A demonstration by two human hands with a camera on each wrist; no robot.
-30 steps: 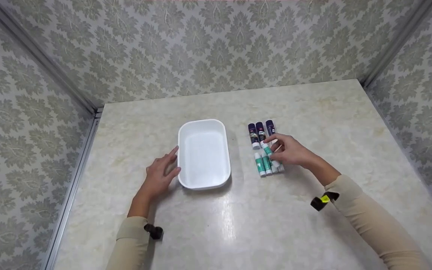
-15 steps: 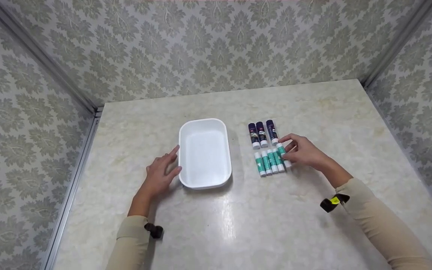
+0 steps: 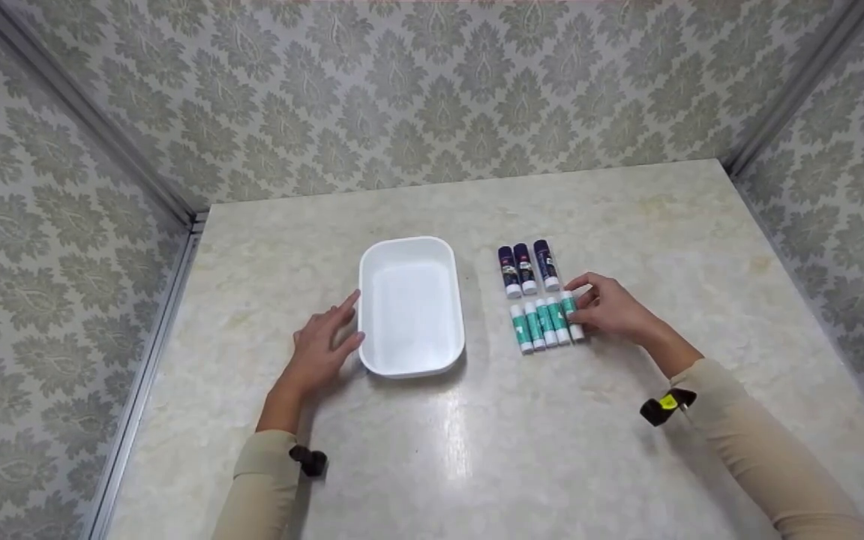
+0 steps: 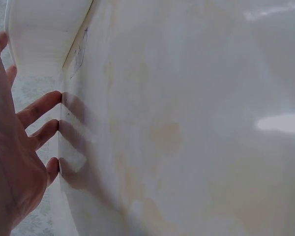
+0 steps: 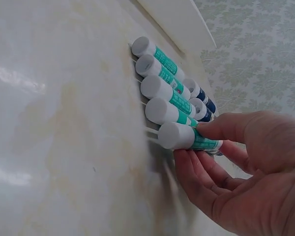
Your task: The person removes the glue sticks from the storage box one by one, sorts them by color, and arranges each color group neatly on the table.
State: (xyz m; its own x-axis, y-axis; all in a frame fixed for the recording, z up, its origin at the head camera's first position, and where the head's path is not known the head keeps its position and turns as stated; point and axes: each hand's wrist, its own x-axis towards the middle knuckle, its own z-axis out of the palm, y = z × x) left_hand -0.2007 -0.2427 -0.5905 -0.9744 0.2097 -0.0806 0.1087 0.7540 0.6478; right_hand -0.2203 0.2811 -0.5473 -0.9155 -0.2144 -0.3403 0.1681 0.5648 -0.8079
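Note:
My left hand (image 3: 319, 349) rests at the left side of a white plastic tray (image 3: 411, 319), index fingertip and thumb at its rim. In the left wrist view, the other fingertips of the left hand (image 4: 12, 152) touch the tabletop. My right hand (image 3: 616, 309) pinches a green and white glue stick (image 5: 176, 135) between thumb and fingers, at the right end of a row of similar green glue sticks (image 3: 544, 322). That stick lies alongside its neighbour, close over the table. Behind the row are three dark blue glue sticks (image 3: 523, 268) with white ends, the right one slightly apart.
A pale marbled table (image 3: 432, 457) carries everything. Patterned wall panels (image 3: 439, 97) stand behind it and on both sides. Small black wrist devices (image 3: 661, 409) are strapped at both sleeves.
My right hand has carried the glue stick from above the green row rightward and down to the row's right end. The left hand has stayed at the tray.

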